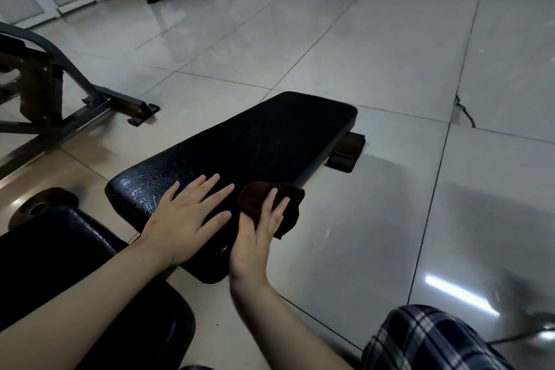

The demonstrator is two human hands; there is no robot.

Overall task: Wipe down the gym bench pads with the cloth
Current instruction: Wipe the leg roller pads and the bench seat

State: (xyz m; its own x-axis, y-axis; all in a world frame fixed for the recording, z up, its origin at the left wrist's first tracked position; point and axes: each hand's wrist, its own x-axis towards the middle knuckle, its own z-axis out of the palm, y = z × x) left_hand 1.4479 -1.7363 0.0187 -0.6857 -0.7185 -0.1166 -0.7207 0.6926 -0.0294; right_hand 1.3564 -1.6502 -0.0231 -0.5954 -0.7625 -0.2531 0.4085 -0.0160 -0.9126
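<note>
Left hand (186,219) is lying spread on pad (270,135), right hand (258,237) is pressing cloth (258,192) flat-fingered at its right edge, pad's length stretching ahead.

Pad (255,141) black w/ pebbled sheen; cloth (292,204) dk brown; floor (375,69) tiles pale grey, beige at left; garment (426,339) navy/white plaid; machine frame (120,100) black.

One head-worn camera looks steeply down, close over the bench pad (255,141).
</note>
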